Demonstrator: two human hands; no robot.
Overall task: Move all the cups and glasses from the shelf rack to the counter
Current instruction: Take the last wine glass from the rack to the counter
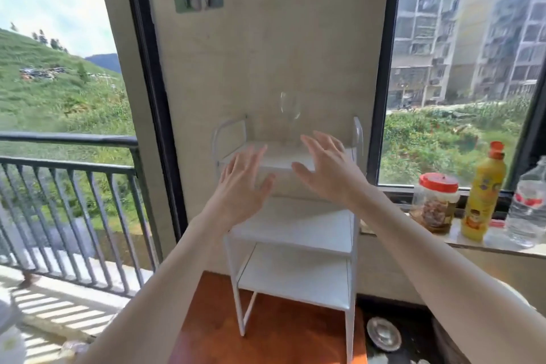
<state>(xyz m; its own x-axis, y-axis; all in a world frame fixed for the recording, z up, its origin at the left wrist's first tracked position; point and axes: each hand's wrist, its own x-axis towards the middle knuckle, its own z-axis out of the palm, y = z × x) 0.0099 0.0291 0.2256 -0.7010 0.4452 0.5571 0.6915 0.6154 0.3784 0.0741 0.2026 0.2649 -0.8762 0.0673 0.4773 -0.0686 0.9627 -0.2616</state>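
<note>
A white three-tier shelf rack stands on a reddish-brown counter against the wall. One clear stemmed glass stands upright on the top shelf, near the back. Its stem and foot are partly hidden behind my right hand. My left hand is raised in front of the top shelf, fingers spread, holding nothing. My right hand is beside it, also spread and empty, just in front of and below the glass. The two lower shelves show nothing on them.
To the right, a window ledge holds a red-lidded jar, a yellow bottle and a clear water bottle. A small round metal dish lies low right. A balcony railing runs along the left.
</note>
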